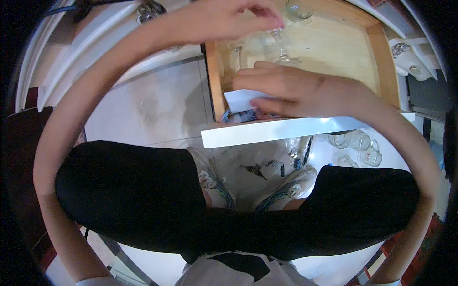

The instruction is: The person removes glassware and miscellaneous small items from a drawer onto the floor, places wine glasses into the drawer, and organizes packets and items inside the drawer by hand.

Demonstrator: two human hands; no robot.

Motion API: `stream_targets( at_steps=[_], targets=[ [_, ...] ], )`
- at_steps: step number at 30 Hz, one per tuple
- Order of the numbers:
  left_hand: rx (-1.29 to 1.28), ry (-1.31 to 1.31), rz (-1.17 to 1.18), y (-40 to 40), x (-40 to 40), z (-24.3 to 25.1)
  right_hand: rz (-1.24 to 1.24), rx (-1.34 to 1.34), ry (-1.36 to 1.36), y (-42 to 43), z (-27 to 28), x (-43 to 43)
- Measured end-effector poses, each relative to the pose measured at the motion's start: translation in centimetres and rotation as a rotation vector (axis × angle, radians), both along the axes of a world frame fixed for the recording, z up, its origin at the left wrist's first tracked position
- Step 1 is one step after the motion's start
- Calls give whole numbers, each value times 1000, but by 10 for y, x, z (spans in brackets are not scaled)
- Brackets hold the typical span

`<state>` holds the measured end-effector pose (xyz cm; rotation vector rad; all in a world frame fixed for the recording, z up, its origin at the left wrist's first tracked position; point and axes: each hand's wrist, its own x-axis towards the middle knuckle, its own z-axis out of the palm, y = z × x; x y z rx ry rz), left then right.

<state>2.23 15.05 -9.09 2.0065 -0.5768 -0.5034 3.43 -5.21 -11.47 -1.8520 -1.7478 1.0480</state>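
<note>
An open wooden drawer (pixel 336 50) with a white front stands pulled out before me. My left hand (pixel 256 18) is over its far left part, fingertips at the top of a clear stemmed glass (pixel 281 46); blur hides how firmly they grip. Nearer me, my right hand (pixel 282 89) holds a folded white paper (pixel 239 100) just behind the drawer front. Below it, a printed picture or paper (pixel 245 116) lies in the near left corner. Another clear glass (pixel 236 57) stands at the drawer's left side, and a glass jar or cup (pixel 298 10) is at the far side.
Beneath the drawer front, several glass mugs (pixel 371 155) sit on a white surface at the right. Small dark debris (pixel 254 171) lies on the tiled floor between my shoes. White furniture with ornate knobs (pixel 150 12) borders the drawer on both sides.
</note>
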Motion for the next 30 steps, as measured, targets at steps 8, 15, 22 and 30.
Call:
stream_targets(
  at_steps=[8, 15, 22, 30],
  targets=[
    [248, 110, 11, -1, -20, 45, 16, 145, 26, 8, -12, -7],
    [125, 311, 631, 46, -56, 54, -23, 222, -62, 16, -10, -9],
    [-5, 698, -130, 123, -91, -24, -308, -297, -53, 10, 13, -10],
    [182, 301, 495, 61, -217, -246, -163, 103, 139, -81, 34, 6]
  ],
)
